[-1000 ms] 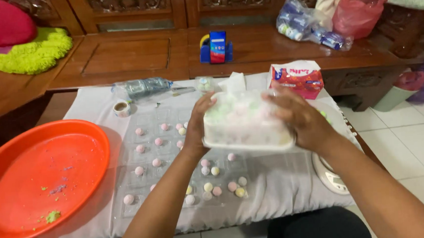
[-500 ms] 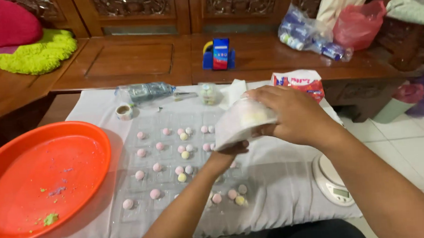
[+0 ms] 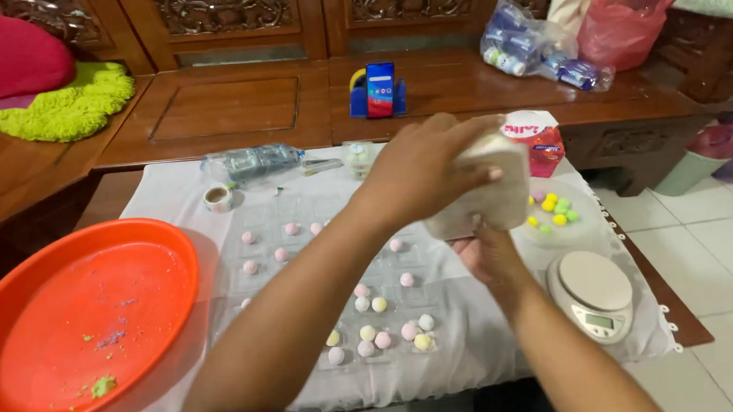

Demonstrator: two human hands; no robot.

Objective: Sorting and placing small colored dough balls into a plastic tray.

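Both my hands hold a white plastic container [image 3: 502, 198] up over the right part of the table, turned on its side. My left hand [image 3: 428, 168] reaches across and grips its top and left side. Under the container, my right hand [image 3: 481, 257] supports it from below, partly hidden. Beneath my arms lies a clear compartment tray [image 3: 300, 235] on a white cloth [image 3: 170, 188], with several small pink, white and yellow balls [image 3: 381, 328] in its cells.
A large orange round tray [image 3: 77, 321] with crumbs sits at the left. A white kitchen scale [image 3: 591, 294], a plate of yellow and green balls [image 3: 553, 211] and a red-white packet [image 3: 541, 140] stand right. A plastic bottle [image 3: 249, 162], tape roll [image 3: 218, 198] and phone on a stand [image 3: 379, 91] are behind.
The container has moved right and tipped onto its side. My left hand has gone from its left edge to over its top; my right hand has slid underneath.
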